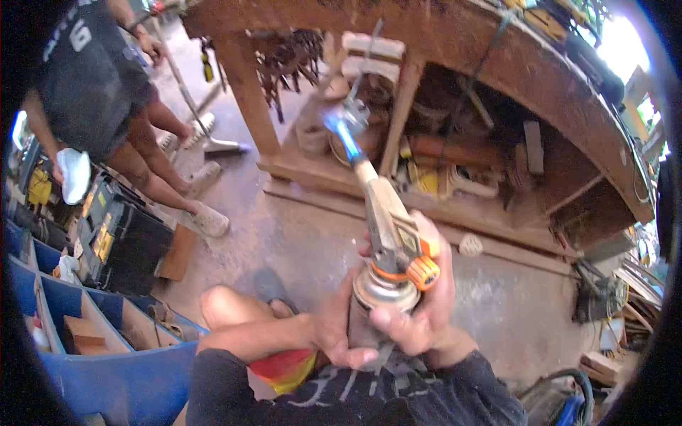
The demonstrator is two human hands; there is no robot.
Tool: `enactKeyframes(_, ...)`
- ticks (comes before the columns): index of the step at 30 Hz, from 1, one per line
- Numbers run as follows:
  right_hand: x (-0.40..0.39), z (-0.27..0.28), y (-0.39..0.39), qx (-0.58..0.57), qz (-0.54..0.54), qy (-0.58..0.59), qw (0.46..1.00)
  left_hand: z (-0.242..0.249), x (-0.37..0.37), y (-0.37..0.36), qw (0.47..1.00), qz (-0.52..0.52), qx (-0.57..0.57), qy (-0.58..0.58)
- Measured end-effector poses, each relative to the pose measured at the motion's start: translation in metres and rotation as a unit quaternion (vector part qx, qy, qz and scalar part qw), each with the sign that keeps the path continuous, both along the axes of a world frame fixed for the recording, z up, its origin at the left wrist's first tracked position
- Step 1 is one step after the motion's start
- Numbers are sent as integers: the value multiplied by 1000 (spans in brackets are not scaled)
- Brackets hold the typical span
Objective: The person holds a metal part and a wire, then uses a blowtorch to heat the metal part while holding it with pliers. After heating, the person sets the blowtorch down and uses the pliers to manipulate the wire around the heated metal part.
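Note:
A gas torch (389, 238) with an orange knob points up and away from me, a blue flame (341, 131) burning at its nozzle. My left hand (334, 319) is wrapped round the canister below the torch head. On the other side, my right hand (426, 305) grips the canister's top and the torch body near the knob. Past the nozzle, the flame meets a small shiny metal piece (355, 113) on a thin rod, which hangs in front of the wooden workbench (245, 92). The metal piece is blurred.
Two people stand at the upper left, one near a broom (224, 147); a hand holds a white object (73, 175). A black case (121, 238) and a blue divided container (128, 376) are at the left. Wood pieces and a machine (600, 295) lie at the right.

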State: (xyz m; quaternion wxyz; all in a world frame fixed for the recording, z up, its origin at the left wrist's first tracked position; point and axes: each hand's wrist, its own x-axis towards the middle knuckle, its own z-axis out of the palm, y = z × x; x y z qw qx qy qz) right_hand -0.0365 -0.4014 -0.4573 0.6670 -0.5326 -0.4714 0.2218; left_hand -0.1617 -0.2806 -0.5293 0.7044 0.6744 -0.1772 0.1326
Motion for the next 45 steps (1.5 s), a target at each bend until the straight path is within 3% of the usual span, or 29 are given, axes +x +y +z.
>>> enactKeyframes(1, 2, -6, -1, 10, -5, -82, 997, -5, -2, 0, 999, 5, 35, -9)
enactKeyframes(3, -2, -17, -6, -12, -10, -89, 996, -7, 3, -10, 991, 18, -127, -20)
enactKeyframes(5, -5, -33, -9, 0, -8, -83, 997, -12, 0, 1, 999, 24, -15, -18)
enactKeyframes(7, -12, -20, -3, 7, -21, -3, 1000, -4, 0, -4, 997, 54, -5, -46)
enactKeyframes(8, -11, -23, -3, 10, -16, -5, 1000, -4, -1, -6, 996, 70, -5, -54)
enactKeyframes(10, -6, -33, -3, 5, -57, -118, 991, -10, -3, -10, 995, 78, -54, -31)
enactKeyframes(14, -4, -34, -1, 14, -50, -72, 996, -15, 4, -9, 992, 85, -60, -66)
enactKeyframes(17, -1, -36, -5, -18, -36, -135, 990, -16, 3, -6, 995, 86, -17, -51)
enactKeyframes(20, -2, -31, -1, 5, -20, -43, 999, -11, 7, -2, 996, 80, -21, -43)
enactKeyframes(23, -1, -17, -11, -69, -6, -39, 997, -17, 2, -7, 998, -15, -36, 50)
enactKeyframes(24, 1, -23, -12, -56, -16, -94, 994, -20, 1, -8, 996, -12, -58, 59)
enactKeyframes(25, 4, -27, -13, -43, -21, -150, 988, -18, 3, -8, 997, -8, -65, 42)
enactKeyframes(29, 5, -22, -5, -16, 13, -123, 992, -12, 11, -7, 994, 4, -98, -41)
enactKeyframes(36, 3, -21, -6, -43, -11, -135, 990, -5, 10, -7, 995, 21, -77, -59)
enactKeyframes(38, -1, -21, -5, -44, -14, -121, 992, -11, 8, -14, 984, 16, -174, -30)
enactKeyframes(45, -2, -24, -7, -58, -19, -111, 992, -9, 11, -3, 995, 28, -62, -71)
